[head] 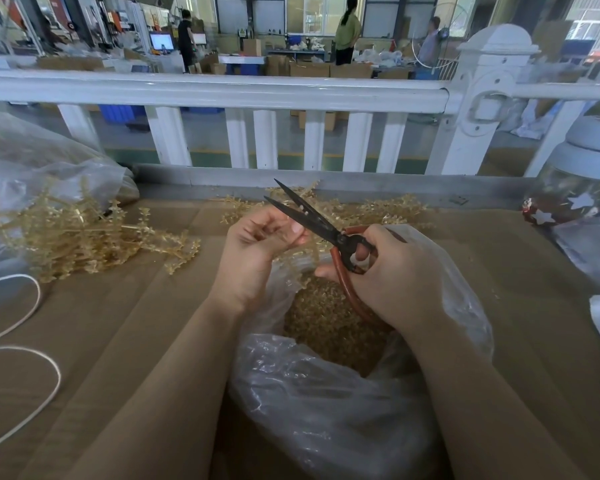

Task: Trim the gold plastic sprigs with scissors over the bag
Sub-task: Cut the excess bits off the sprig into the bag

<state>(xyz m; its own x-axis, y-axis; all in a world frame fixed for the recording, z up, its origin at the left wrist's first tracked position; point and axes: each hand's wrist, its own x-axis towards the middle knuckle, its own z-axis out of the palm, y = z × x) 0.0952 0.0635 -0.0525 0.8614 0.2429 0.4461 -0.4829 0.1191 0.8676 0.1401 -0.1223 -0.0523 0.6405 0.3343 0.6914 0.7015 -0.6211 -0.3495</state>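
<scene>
Gold plastic sprig (300, 245) pinched in left hand (257, 251) meets half-open scissors (312, 221) gripped by right hand (392, 271); cuts should fall into the clear bag (326, 410).

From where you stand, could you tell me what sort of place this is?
Probably a factory or workshop floor: stacked cardboard boxes beyond a white railing, a computer monitor, and a bag of gold trimmings at this workbench.
</scene>
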